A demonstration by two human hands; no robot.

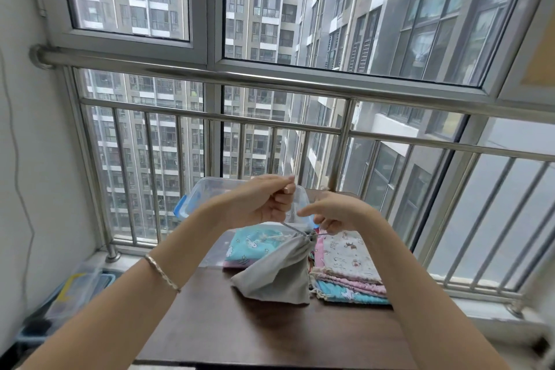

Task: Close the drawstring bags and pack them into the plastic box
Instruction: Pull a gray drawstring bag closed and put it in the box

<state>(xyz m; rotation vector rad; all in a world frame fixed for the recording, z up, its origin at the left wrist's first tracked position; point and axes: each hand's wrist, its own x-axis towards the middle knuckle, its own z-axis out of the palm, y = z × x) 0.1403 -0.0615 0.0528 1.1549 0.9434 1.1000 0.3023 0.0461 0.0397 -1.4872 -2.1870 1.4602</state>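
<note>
**Grey drawstring bag pulled shut over the table**

A glazed balcony corner looks out on high-rise apartment blocks, with a steel railing (270, 78) running across the windows. In front of it stands a dark brown wooden table (210, 324).

Both hands are raised over the middle of the table, working a grey drawstring bag (279, 270). The left hand (267, 198) is the higher one, palm turned toward the camera, its fingers curled round a grey cord (292, 228) that runs taut down to the bag's mouth. The right hand (336, 212) sits lower and just to the right, with its forefinger stretched leftward and its other fingers curled in on the cord's other end, close to the bag. The mouth of the bag is gathered into a tight pucker below the right hand, and the body of the bag hangs down and to the left. Whether its bottom edge rests on the table cannot be told. A silver bracelet (162, 272) sits on the left wrist.

The clear plastic box (207, 189), with a blue latch (180, 207) on its left end, stands at the far edge of the table, partly behind the hands. Just behind the grey bag lies a teal unicorn-print bag (255, 245) on top of a pink one. To the right is a stack of flat bags (348, 267), with a white printed one on top and pink and teal ones beneath.

On the floor to the left are clear storage bins (78, 288).
</note>
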